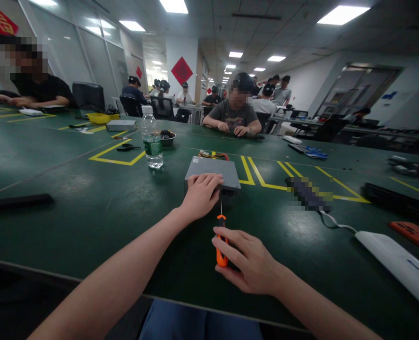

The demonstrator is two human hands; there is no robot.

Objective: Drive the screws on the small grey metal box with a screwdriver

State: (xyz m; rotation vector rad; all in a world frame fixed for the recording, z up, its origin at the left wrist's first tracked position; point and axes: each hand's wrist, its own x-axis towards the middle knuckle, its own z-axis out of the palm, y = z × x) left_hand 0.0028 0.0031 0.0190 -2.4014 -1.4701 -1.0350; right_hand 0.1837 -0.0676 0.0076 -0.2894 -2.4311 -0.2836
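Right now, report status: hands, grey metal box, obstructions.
Left hand on the grey metal box. Right hand holding the orange-and-black screwdriver, shaft toward the box. Clear plastic bottle left of box, outside the shaft's line.

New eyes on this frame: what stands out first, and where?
Likely the orange-handled screwdriver, front and center in the right hand, its shaft pointing at the gray metal box under the left hand. Next, the clear water bottle standing left of the box, and the red diamond decoration on the white pillar behind.
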